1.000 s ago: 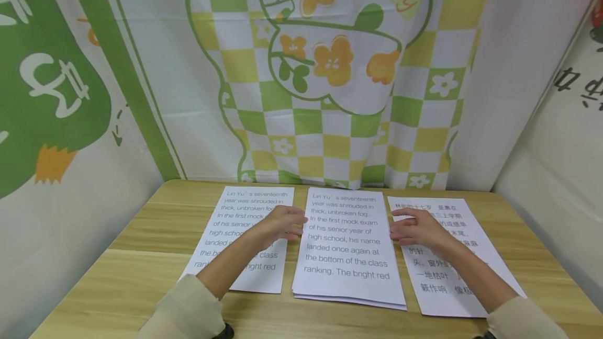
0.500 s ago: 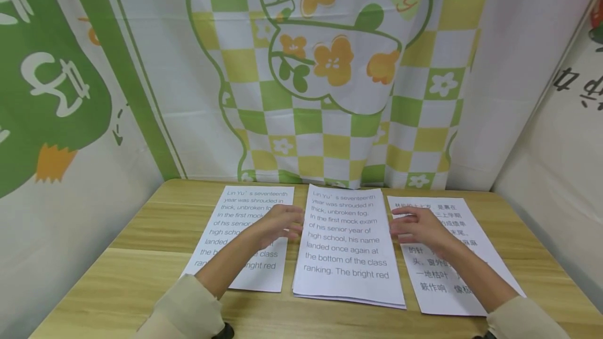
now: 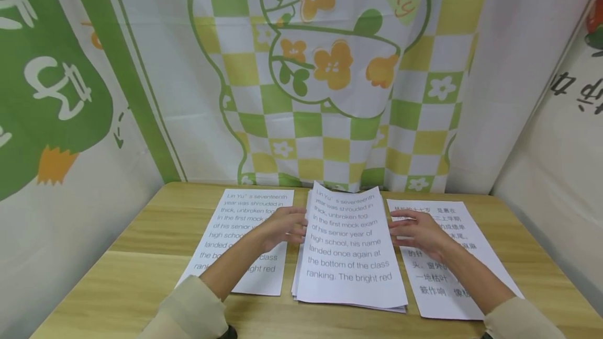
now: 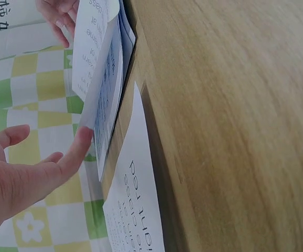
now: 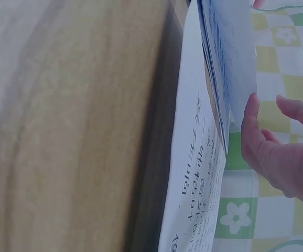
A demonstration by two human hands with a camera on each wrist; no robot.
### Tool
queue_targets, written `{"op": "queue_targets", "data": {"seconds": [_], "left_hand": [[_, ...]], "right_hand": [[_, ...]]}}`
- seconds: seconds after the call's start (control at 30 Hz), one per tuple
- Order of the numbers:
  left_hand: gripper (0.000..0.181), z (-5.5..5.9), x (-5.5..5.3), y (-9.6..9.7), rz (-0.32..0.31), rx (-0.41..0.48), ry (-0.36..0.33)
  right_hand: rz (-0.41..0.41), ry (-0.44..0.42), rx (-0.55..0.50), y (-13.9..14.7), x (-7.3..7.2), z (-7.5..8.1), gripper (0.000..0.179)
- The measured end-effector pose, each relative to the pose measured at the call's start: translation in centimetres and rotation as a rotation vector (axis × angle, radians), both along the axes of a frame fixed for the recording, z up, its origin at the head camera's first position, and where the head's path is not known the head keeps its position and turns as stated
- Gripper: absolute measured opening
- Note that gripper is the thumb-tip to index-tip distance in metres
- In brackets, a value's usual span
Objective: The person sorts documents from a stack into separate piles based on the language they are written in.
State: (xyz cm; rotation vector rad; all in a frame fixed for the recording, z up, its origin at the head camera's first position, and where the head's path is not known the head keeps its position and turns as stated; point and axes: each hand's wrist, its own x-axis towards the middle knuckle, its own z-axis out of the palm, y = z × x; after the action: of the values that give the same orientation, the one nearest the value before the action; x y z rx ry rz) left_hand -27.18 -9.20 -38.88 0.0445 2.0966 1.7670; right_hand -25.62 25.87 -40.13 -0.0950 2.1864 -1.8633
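2 hands are at work, both with fingers extended and relaxed, thumbs apart from the other fingers. The left hand (image 3: 282, 228) reaches in from the left, and in the left wrist view 1 of its fingertips (image 4: 84, 135) touches the edge of the top sheet (image 3: 348, 250); the fingers do not curl round the paper. The right hand (image 3: 416, 232) mirrors it at the opposite edge, where 1 fingertip (image 5: 252, 101) meets the sheet in the right wrist view, also without wrapping round it. That sheet, printed in English, lies on the middle stack (image 3: 295, 281), its sides raised off the papers below and both far corners turned up with a dip between them. To its left on the wooden table (image 3: 264, 318) lies an English sheet (image 3: 221, 234), partly covered by the left forearm; to its right is a Chinese sheet (image 3: 438, 276), partly under the right forearm. A checked curtain (image 3: 320, 145) hangs behind. Compared with 1.0 s ago, when the top sheet lay nearly flat, its far corners have risen and the lower papers now peek out along its left side. The 2 hands and the 2 outer sheets have hardly shifted.
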Motion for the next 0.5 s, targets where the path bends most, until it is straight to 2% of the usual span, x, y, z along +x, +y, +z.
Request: {"op": "queue_targets", "data": {"seconds": [0.13, 0.5], "left_hand": [[0.059, -0.2, 0.1, 0.1, 0.001, 0.022, -0.014], [0.065, -1.1, -0.3, 0.8, -0.010, 0.006, 0.033]], "right_hand": [[0.000, 0.003, 0.015, -0.1, 0.1, -0.2, 0.063], [-0.032, -0.020, 0.091, -0.7, 0.1, -0.2, 0.064]]}}
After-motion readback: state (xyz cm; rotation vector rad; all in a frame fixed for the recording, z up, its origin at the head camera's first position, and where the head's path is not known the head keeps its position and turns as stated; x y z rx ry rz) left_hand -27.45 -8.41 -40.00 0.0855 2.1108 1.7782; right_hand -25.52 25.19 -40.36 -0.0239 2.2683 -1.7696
